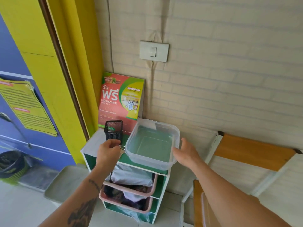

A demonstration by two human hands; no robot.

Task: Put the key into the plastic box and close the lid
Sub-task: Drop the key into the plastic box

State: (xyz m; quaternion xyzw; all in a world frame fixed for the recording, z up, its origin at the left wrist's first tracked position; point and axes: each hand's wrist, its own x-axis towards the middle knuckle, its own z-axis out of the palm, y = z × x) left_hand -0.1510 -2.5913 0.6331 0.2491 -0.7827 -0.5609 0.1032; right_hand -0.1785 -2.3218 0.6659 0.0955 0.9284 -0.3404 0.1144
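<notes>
Clear plastic box [152, 143] on top of a small green-and-white shelf unit [91, 145], lid off, nothing inside but the green of the shelf top showing through its floor. A pale rectangle of a label or reflection on the far inner wall; hard to tell which. No lid to be made out anywhere with certainty.

Left hand [108, 152] just beside the box's left rim, fingers pinched closed around a small silver key [122, 150], the key's ring and blade poking out toward the box wall, outside the box and level with its rim. Tattooed forearm below.

Right hand [186, 151] at the box's right side, fingers spread and relaxed, gripping nothing, palm near the rim; touching the plastic or only close to it, unclear.

Black mesh pen holder [114, 131] standing upright behind the left hand, contents not visible from this angle. Red-and-green laundry poster [119, 99] propped behind it against the pale brick-patterned wall.

Below the shelf top, two pink baskets [147, 194] pulled partly out of their compartments: the upper holding a grey-white plastic bag and dark items, the lower holding dark cloth and something white. A clear bag in the bottom compartment.

Dark bin [11, 163] with a black liner on the floor at far left, contents hidden.
</notes>
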